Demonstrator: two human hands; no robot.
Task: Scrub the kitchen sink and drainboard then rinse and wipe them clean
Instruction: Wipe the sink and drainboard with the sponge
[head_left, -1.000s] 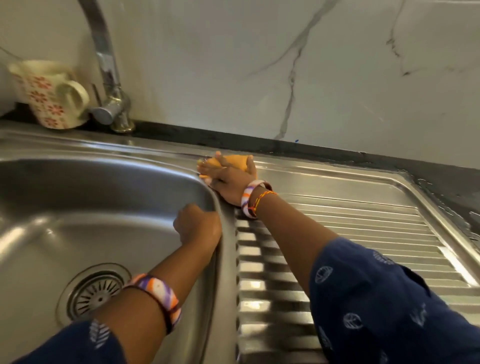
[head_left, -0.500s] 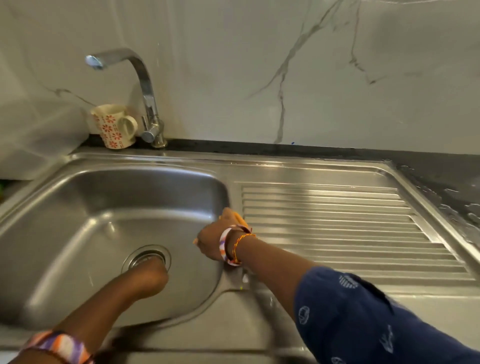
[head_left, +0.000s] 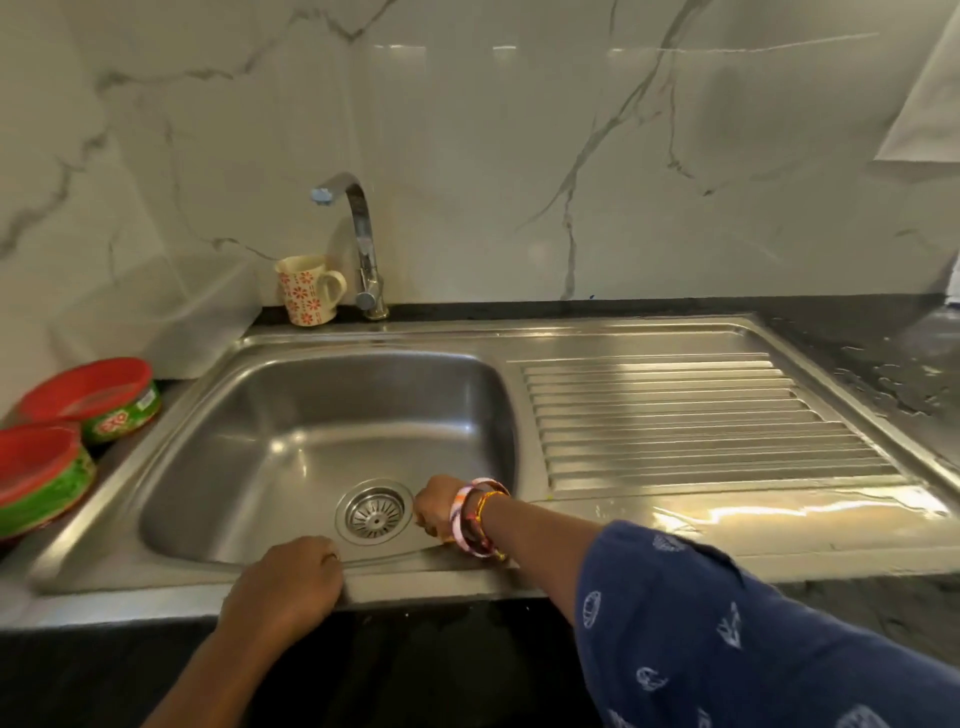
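Observation:
The steel sink basin (head_left: 280, 436) has a round drain strainer (head_left: 375, 512) near its front. The ribbed drainboard (head_left: 675, 415) lies to its right. My right hand (head_left: 434, 506), with bangles on the wrist, is down in the basin's front right corner just beside the strainer. It is closed on a yellow sponge (head_left: 447, 539), of which only a sliver shows under the hand. My left hand (head_left: 283, 587) rests on the sink's front rim with its fingers curled and nothing in them.
A chrome tap (head_left: 363, 244) and a flowered mug (head_left: 306, 291) stand behind the basin. Two green tubs with red lids (head_left: 104, 400) (head_left: 36, 473) sit at the left. The black counter (head_left: 883, 374) to the right is wet. A white cloth (head_left: 924, 104) hangs at the upper right.
My right hand came with the sponge from the back rim down the basin's right side to the front corner by the drain. My left hand left the basin for the front rim. The view pulled back.

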